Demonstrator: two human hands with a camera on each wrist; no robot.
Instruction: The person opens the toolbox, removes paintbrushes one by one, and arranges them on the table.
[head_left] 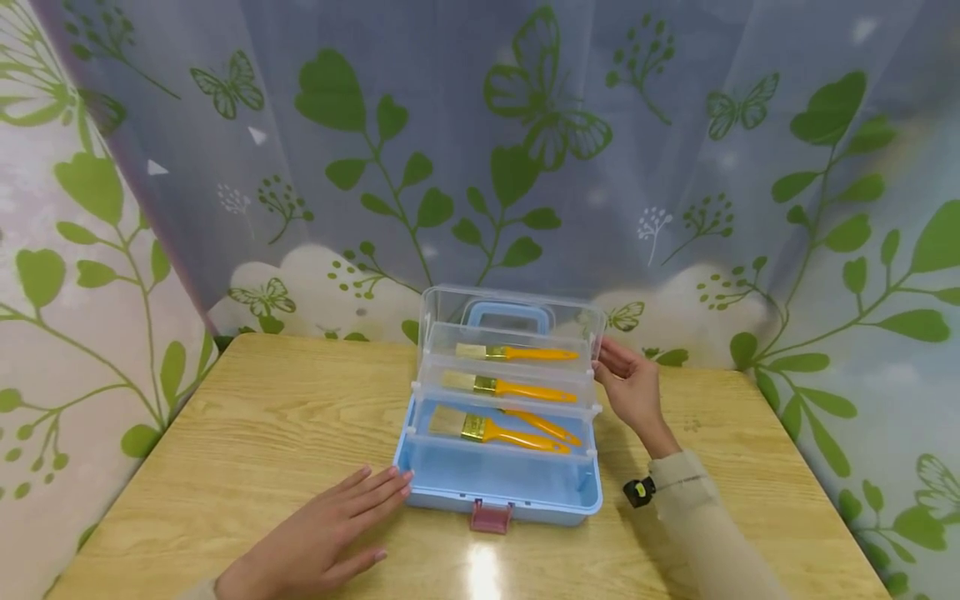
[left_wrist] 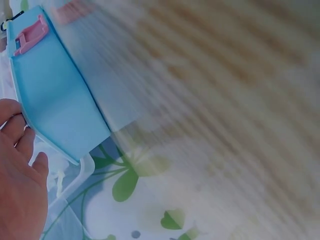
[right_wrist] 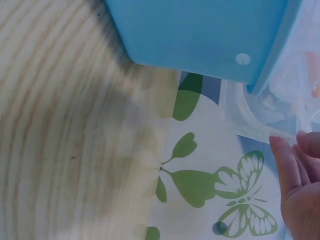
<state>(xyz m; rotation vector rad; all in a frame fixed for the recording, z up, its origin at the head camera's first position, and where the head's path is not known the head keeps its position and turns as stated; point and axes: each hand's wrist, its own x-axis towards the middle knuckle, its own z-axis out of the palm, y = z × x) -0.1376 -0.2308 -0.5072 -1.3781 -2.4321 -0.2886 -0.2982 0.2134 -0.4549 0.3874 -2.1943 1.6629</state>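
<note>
A light blue tool box (head_left: pixel 498 483) with a pink latch (head_left: pixel 491 517) stands open on the wooden table (head_left: pixel 247 433), its clear tiered trays fanned out and its clear lid (head_left: pixel 512 312) raised at the back. Yellow-handled paint brushes (head_left: pixel 498 428) lie in the trays and the base. My left hand (head_left: pixel 341 521) lies flat on the table, fingertips at the box's front left corner; its wrist view shows the blue box wall (left_wrist: pixel 55 100). My right hand (head_left: pixel 630 383) has straight fingers against the right edge of the clear trays, and the tray rim (right_wrist: pixel 250 117) shows in the right wrist view.
A curtain printed with green leaves and butterflies (head_left: pixel 525 125) hangs close behind the table and at both sides. A small black wrist camera (head_left: pixel 639 492) sits on the beige sleeve (head_left: pixel 705 517). Bare tabletop lies left and right of the box.
</note>
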